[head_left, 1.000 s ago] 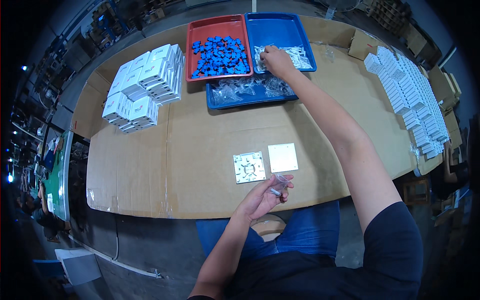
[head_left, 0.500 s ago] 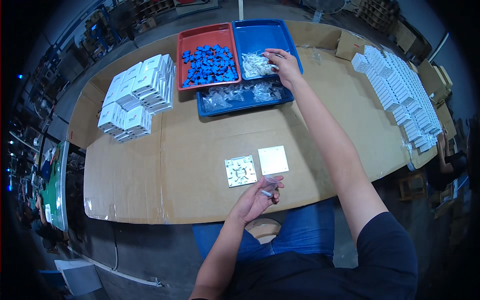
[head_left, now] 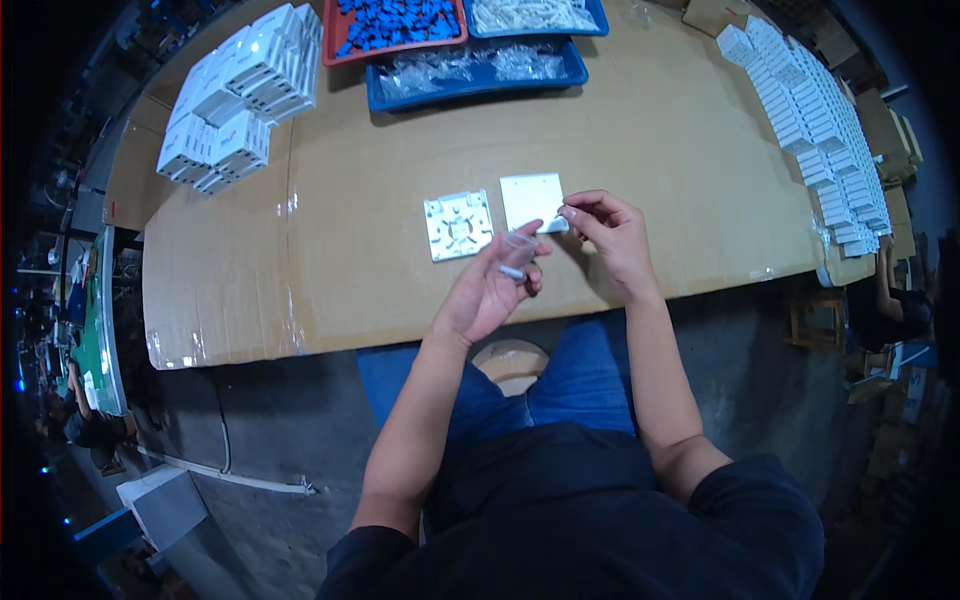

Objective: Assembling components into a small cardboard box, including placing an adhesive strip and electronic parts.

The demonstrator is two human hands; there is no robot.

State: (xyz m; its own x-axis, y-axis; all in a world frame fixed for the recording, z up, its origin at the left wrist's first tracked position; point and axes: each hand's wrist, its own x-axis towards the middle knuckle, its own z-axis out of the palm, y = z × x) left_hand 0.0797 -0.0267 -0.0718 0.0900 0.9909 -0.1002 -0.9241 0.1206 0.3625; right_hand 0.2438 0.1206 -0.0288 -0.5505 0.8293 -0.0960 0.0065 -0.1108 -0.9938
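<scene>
My left hand [head_left: 482, 298], palm up, holds a small clear plastic bag [head_left: 521, 243] with a short white cylindrical piece [head_left: 512, 271] at its lower end. Close to its right, my right hand [head_left: 620, 246] pinches a small whitish piece [head_left: 557, 225] between thumb and fingers; its exact kind is too small to tell. Beyond the hands, a square white plastic base [head_left: 436, 222] with a moulded ring inside lies on the table. Beside it on the right is a flat square white cover [head_left: 529, 194], partly overlapped by my fingertips.
At the back, a red tray [head_left: 345, 57] holds blue parts, a blue tray [head_left: 600, 22] white parts, and a nearer blue tray [head_left: 478, 94] clear bags. White boxes [head_left: 245, 75] are stacked at left, white stacks [head_left: 800, 130] at right. Cardboard [head_left: 380, 300] covers the table.
My right hand has come back from the white parts in the blue tray to beside my left hand, with a small piece pinched. The view has tilted down; the left hand keeps the bag.
</scene>
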